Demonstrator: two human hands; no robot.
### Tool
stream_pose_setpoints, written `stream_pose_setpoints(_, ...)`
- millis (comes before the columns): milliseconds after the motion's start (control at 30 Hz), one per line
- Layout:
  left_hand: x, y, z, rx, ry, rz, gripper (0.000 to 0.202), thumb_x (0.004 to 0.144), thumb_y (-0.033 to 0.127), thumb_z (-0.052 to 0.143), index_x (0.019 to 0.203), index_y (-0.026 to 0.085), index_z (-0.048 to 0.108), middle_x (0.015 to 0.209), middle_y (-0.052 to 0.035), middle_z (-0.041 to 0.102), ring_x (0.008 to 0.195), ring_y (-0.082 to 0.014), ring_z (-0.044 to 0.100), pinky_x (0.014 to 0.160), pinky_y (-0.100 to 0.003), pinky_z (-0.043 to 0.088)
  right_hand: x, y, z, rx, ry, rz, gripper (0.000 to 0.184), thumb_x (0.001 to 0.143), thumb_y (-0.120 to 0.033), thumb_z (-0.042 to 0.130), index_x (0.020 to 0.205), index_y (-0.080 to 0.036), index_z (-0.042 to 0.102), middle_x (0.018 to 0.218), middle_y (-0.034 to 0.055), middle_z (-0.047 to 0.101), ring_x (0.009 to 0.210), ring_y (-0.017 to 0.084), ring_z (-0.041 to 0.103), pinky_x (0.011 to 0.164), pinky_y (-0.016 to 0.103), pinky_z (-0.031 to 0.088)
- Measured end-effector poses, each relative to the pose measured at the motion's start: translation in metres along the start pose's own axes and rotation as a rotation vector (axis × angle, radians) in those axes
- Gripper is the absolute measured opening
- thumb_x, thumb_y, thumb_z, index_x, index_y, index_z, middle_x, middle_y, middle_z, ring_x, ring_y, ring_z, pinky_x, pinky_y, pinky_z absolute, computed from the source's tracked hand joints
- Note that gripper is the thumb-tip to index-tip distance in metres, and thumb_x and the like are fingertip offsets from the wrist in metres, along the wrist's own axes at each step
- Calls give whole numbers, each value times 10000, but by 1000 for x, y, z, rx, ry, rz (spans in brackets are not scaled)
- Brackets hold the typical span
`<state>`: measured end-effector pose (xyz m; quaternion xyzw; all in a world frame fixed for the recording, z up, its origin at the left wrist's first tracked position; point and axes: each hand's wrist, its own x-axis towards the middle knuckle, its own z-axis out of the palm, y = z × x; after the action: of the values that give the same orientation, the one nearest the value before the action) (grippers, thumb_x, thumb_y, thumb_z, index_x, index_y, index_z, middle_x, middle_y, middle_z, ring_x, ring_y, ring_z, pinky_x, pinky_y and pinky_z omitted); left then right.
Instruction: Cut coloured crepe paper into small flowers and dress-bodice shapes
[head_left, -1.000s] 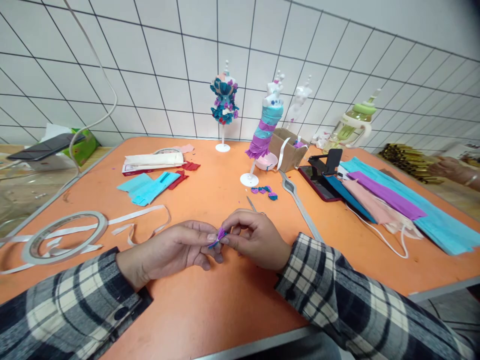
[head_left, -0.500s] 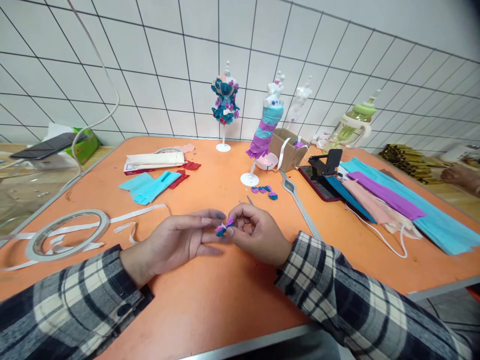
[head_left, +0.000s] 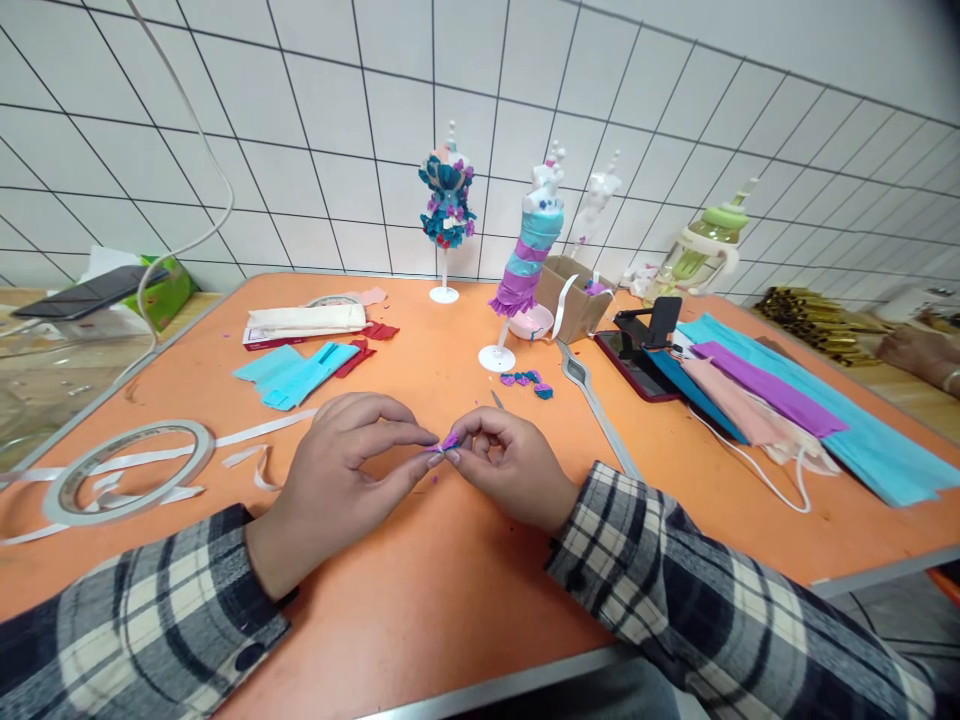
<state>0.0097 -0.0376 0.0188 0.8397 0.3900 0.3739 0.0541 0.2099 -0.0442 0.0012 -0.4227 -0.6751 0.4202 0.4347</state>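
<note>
A small purple and teal crepe-paper bow [head_left: 449, 443] is pinched between both my hands above the orange table [head_left: 450, 620]. My left hand [head_left: 352, 480] grips its left end between thumb and fingertips. At its right end, the thumb and curled fingers of my right hand [head_left: 517, 465] are closed on it. Beyond my hands lie several similar purple and teal paper pieces [head_left: 525, 379]. Behind them leans a small dress form [head_left: 527, 260] wrapped in turquoise and purple paper. A second dress form [head_left: 448, 205], covered with teal and purple ruffles, stands farther back.
At left lies a roll of white tape [head_left: 56, 490] with loose strips. Folded blue paper [head_left: 296, 375] sits beyond it. To the right are a phone [head_left: 645, 370], coloured paper sheets [head_left: 817, 410] and a cardboard box [head_left: 574, 300]. Another person's hand [head_left: 919, 352] shows at far right.
My left hand has turned over and closed from spread fingers into a pinch on the bow's left end. My right hand keeps its hold, almost in place.
</note>
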Motion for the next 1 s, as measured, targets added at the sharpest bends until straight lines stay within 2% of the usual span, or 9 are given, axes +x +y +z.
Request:
stream_pose_setpoints(133, -1, -2, 0, 13, -16, 60, 94, 851, 286, 666, 829, 260, 754, 854, -37, 704, 853, -222, 638, 822, -381, 440, 0, 3, 0, -25, 1, -29, 84, 798, -228, 668, 867, -181, 676, 730, -25, 582, 539, 67, 402, 536, 217, 362)
stream_pose_setpoints(267, 1, 0, 1, -108, -48, 9, 96, 840, 267, 657, 827, 242, 749, 862, -45, 697, 842, -214, 630, 795, -354, 459, 0, 5, 1, -39, 16, -27, 86, 808, -243, 681, 871, -185, 680, 746, -11, 587, 626, 91, 466, 595, 231, 399)
stream_pose_setpoints(367, 4, -2, 2, -298, -144, -117, 103, 834, 285, 672, 790, 222, 742, 845, -44, 691, 829, -206, 629, 785, -327, 470, 1, 4, -1, 93, -43, 76, 205, 782, -268, 688, 966, -185, 653, 789, -4, 590, 648, 97, 487, 566, 217, 429)
stream_pose_setpoints(467, 6, -6, 3, -550, -252, -288, 169, 845, 335, 672, 745, 208, 721, 823, -33, 683, 795, -191, 633, 779, -300, 481, 1, 3, -7, 321, -164, 179, 397, 779, -266, 642, 1170, -216, 596, 971, 31, 603, 699, 108, 522, 513, 206, 474)
stream_pose_setpoints(567, 6, -11, 4, -683, -296, -373, 196, 839, 365, 679, 738, 202, 716, 826, -29, 673, 799, -188, 629, 786, -285, 483, 2, 3, -12, 321, -217, 125, 484, 812, -272, 646, 1288, -250, 560, 1089, 54, 604, 748, 109, 542, 542, 206, 502)
stream_pose_setpoints(667, 4, -13, 4, -734, -346, -392, 201, 840, 376, 679, 757, 200, 729, 830, -31, 676, 820, -195, 628, 795, -285, 483, 3, 3, -13, 148, -173, -50, 390, 824, -295, 696, 1207, -241, 643, 1057, 55, 635, 743, 105, 563, 655, 249, 530)
stream_pose_setpoints(800, 3, -14, 5, -767, -408, -381, 230, 847, 397, 667, 761, 192, 726, 838, -41, 688, 824, -203, 627, 778, -286, 489, 3, 2, -10, -86, -84, -266, 121, 812, -304, 736, 914, -242, 751, 1072, 70, 643, 902, 164, 619, 806, 317, 536)
stream_pose_setpoints(867, 3, -14, 5, -755, -425, -361, 235, 854, 404, 657, 771, 194, 723, 847, -43, 691, 825, -202, 629, 778, -284, 490, 3, 1, -10, -134, -55, -309, 79, 833, -307, 720, 862, -243, 755, 1043, 66, 661, 913, 168, 629, 798, 308, 535)
stream_pose_setpoints(1000, 6, -11, 4, -563, -387, -276, 201, 856, 385, 649, 780, 211, 715, 846, -42, 693, 829, -205, 626, 799, -297, 480, 4, 1, -13, -170, -104, -274, 111, 878, -297, 673, 847, -222, 749, 886, 44, 689, 745, 130, 619, 730, 274, 525)
